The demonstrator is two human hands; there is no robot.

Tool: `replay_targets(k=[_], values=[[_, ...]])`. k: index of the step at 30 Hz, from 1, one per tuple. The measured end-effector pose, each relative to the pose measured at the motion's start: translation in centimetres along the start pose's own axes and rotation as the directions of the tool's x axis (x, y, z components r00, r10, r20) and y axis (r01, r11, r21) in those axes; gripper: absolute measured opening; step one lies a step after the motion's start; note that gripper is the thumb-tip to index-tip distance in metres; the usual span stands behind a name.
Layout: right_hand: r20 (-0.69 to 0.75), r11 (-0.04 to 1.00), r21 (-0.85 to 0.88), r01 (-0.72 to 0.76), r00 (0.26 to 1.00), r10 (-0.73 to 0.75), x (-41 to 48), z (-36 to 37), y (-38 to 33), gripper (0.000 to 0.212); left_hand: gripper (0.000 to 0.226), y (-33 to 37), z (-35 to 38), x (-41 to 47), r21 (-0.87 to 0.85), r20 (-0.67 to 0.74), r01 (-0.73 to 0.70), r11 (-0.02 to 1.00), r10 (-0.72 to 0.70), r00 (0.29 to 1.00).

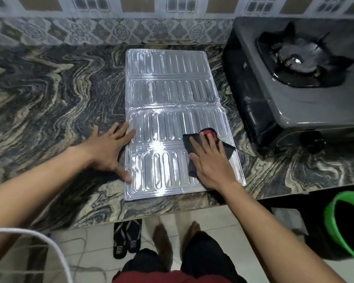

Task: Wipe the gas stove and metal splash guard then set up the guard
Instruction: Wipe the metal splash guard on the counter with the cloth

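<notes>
The silver ribbed metal splash guard [172, 88] lies flat and unfolded on the marbled countertop, its near edge at the counter's front. My right hand [211, 162] presses flat on a black cloth with a red patch [208, 137], on the guard's near right panel. My left hand [108, 152] rests spread on the counter at the guard's left edge, with fingertips and thumb touching the metal. The grey single-burner gas stove [298, 82] stands to the right of the guard, with its black pan support and front knob in sight.
The marbled countertop [59, 94] stretches left, backed by a patterned tile wall [110, 31]. A green bucket [343, 223] stands on the floor at the right. Black sandals [127, 237] and my bare feet are below the counter edge. A white cord [39, 240] crosses the lower left.
</notes>
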State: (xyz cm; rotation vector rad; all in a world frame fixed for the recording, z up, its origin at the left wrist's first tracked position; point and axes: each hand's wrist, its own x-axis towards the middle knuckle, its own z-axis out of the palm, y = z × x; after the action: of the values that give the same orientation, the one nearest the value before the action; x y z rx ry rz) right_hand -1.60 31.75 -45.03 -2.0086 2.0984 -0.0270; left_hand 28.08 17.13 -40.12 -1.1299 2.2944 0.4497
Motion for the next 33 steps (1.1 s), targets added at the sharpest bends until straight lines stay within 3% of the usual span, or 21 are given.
replay_targets(k=[6, 12, 15, 20, 25, 29, 33], values=[[0.046, 0.999, 0.002, 0.044, 0.998, -0.044, 0.7, -0.5, 1.2, 0.057, 0.164, 0.4, 0.5, -0.5, -0.029, -0.01, 0.03, 0.999, -0.03, 0.999], [-0.013, 0.982, 0.03, -0.189, 0.982, 0.189, -4.1, 0.1, 1.5, 0.059, 0.164, 0.4, 0.3, -0.3, -0.009, -0.009, 0.023, 1.0, -0.023, 1.0], [-0.014, 0.974, 0.048, -0.222, 0.975, 0.223, -4.3, 0.8, -1.8, 0.059, 0.165, 0.2, 1.0, -0.2, -0.009, -0.027, 0.007, 1.0, -0.007, 1.0], [-0.002, 0.998, 0.048, 0.03, 1.0, -0.029, -0.4, 1.3, -8.4, 0.055, 0.164, 0.1, 0.9, -0.3, -0.002, -0.047, -0.008, 1.0, 0.008, 0.999], [0.072, 0.918, 0.029, 0.395, 0.915, -0.396, -0.5, 2.2, -12.1, 0.052, 0.166, 0.1, 0.9, -0.5, 0.008, -0.04, 0.005, 1.0, -0.005, 0.999], [0.087, 0.892, 0.028, 0.452, 0.887, -0.453, -3.8, 2.5, -9.8, 0.05, 0.166, -0.1, 0.9, -0.5, 0.004, -0.031, 0.008, 1.0, -0.007, 0.999], [0.07, 0.924, 0.025, 0.381, 0.922, -0.382, -5.0, 2.2, -6.3, 0.051, 0.167, 0.2, 0.7, -0.6, -0.017, -0.021, 0.013, 1.0, -0.013, 1.0]])
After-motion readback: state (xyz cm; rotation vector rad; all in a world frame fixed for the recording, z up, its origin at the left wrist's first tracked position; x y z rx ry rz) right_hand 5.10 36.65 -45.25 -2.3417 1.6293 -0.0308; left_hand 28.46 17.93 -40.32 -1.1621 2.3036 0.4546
